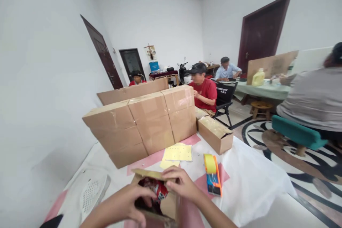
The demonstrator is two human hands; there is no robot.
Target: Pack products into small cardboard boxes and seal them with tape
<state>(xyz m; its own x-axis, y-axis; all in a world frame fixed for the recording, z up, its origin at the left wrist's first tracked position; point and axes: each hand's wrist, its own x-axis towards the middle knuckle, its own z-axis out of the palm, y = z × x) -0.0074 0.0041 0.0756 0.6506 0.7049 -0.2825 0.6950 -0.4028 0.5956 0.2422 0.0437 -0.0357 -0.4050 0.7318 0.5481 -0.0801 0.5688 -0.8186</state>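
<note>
Box of brown cardboard [170, 206], open on top, at the near centre of a table with a white-and-pink covering [256, 174]. A glossy red packet with white markings [161, 190] lies inside it. The left hand [129, 201] enters the opening from the left, fingers curved beside the packet; whether they grip it cannot be told. The right hand [180, 181] holds the cardboard flap [149, 174] at its right end, fingers above and thumb below. Farther off lie pale yellow paper sheets [178, 153]; to the right, a blue-and-orange tape dispenser with a yellow roll [213, 176]; to the left, a white perforated plastic object [93, 192]. Stacked, taped brown cartons [151, 121] stand beyond.
</note>
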